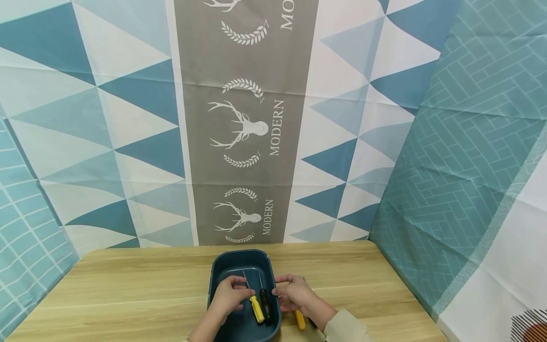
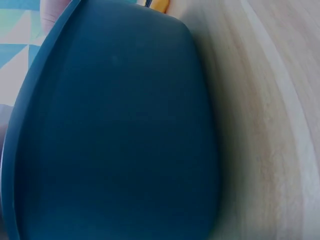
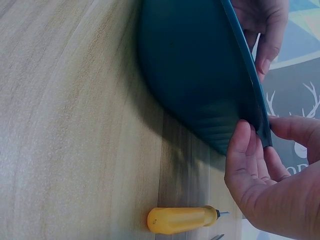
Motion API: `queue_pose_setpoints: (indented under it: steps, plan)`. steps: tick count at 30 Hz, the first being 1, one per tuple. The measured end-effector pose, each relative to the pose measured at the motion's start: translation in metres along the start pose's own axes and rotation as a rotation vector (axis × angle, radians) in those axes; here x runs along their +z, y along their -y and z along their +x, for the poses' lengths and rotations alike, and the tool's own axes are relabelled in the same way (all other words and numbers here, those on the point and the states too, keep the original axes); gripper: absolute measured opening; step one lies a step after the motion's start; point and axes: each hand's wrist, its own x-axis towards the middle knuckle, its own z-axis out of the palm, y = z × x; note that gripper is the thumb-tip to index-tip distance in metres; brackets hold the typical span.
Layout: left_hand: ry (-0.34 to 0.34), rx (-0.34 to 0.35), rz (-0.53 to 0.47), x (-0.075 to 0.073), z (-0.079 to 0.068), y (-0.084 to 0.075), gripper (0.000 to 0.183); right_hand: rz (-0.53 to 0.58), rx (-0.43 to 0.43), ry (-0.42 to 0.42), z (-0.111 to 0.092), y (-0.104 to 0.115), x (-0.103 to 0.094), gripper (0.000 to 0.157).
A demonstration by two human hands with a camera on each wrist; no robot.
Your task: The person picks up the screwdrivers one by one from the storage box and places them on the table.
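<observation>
A dark blue plastic basin [image 1: 248, 332] stands on the table, its outer wall filling much of the left wrist view. Inside lie a yellow-handled screwdriver [image 1: 257, 310] and a black-handled screwdriver [image 1: 265, 306], side by side. My left hand [image 1: 228, 295] reaches over the basin's left rim, thumb and fingers apart around the yellow screwdriver's shaft; whether they touch it is hard to see. On the right side, my right hand [image 3: 272, 180] grips the basin's rim between thumb and fingers. Below that hand, an orange-yellow-handled screwdriver [image 3: 182, 220] lies on the table outside the basin.
Beside the orange-yellow screwdriver, another metal tool tip [image 3: 217, 237] shows only partly. The wood-grain table [image 1: 141, 289] extends to both sides of the basin. Patterned cloth [image 1: 243, 166] hangs behind the table, and a teal sheet [image 1: 461, 190] borders its right edge.
</observation>
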Motion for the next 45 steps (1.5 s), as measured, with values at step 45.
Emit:
queue_pose_setpoints:
  steps: [45]
  plan:
    - [-0.071, -0.267, -0.024, 0.025, 0.012, 0.006, 0.042, 0.021, -0.028, 0.036, -0.002, 0.001, -0.002, 0.042]
